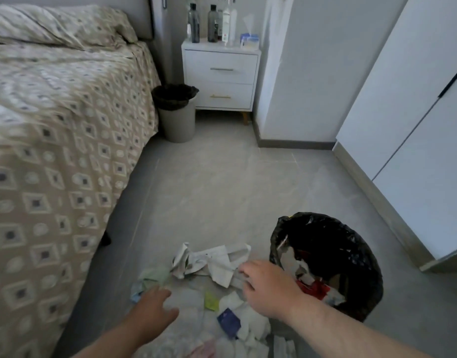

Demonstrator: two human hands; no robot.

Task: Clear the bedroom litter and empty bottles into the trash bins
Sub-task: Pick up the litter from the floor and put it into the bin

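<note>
- The near bin (369, 257) already holds some red and white scraps. I cannot see inside the far bin (177, 122).
- Most litter (222, 303) lies on the floor, just left of the near bin.
- The right hand (268, 288) curls its fingers on crumpled paper (214, 262).
- The left hand (155, 306) is spread and holds nothing.
- The bottles (194, 24) stand on the nightstand (219, 71), not yet cleared.

head cam | faces forward-down | close over floor litter (212, 299) | bed (54, 151) at left
</note>
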